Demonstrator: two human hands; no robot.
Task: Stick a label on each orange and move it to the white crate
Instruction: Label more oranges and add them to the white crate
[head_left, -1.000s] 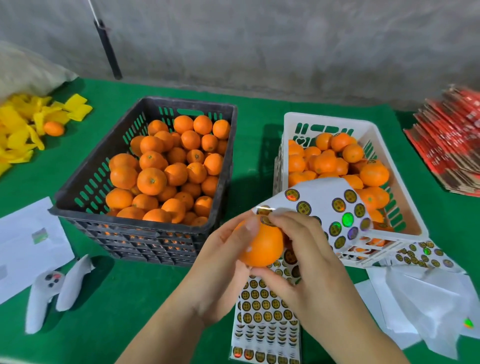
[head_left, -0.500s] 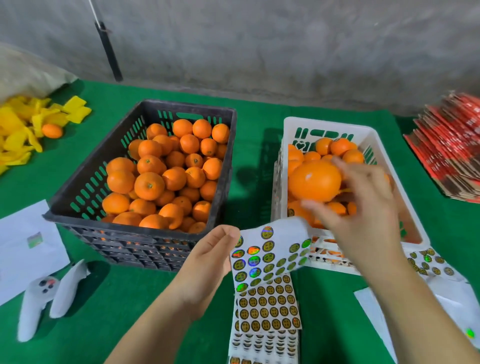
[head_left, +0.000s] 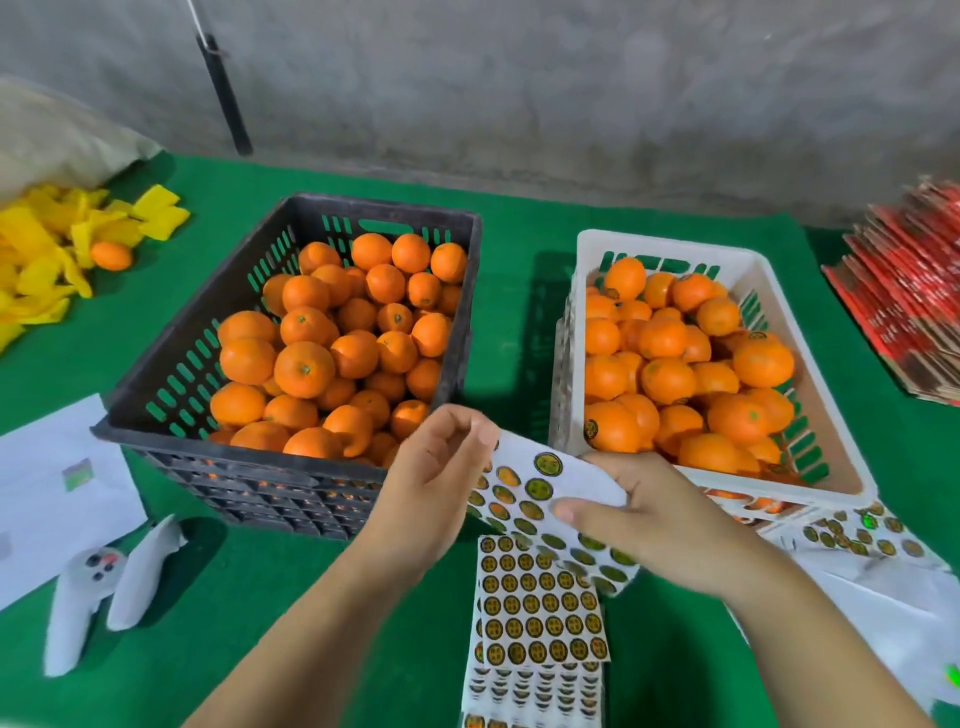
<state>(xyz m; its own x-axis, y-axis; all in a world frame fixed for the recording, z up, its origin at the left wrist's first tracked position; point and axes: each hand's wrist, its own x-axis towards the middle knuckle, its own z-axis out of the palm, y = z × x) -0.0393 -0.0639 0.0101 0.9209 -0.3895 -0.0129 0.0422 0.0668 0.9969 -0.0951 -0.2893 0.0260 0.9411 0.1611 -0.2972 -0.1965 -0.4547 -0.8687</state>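
Two hands hold a label sheet between two crates of oranges
Left hand (head_left: 434, 483) and right hand (head_left: 641, 512) pinch the label sheet (head_left: 540, 493) with curled fingers; unlabelled oranges (head_left: 332, 348) fill the black crate (head_left: 156, 395), labelled ones the white crate (head_left: 831, 452)

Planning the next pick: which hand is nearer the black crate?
Left. The left hand hovers at the black crate's near right corner; the right hand is further right, in front of the white crate.

- Our right hand (head_left: 644, 525) no longer carries the orange over the white crate (head_left: 831, 441); it now pinches the label sheet (head_left: 550, 499).
- Our left hand (head_left: 436, 483) now grips the sheet's upper edge, fingers curled.
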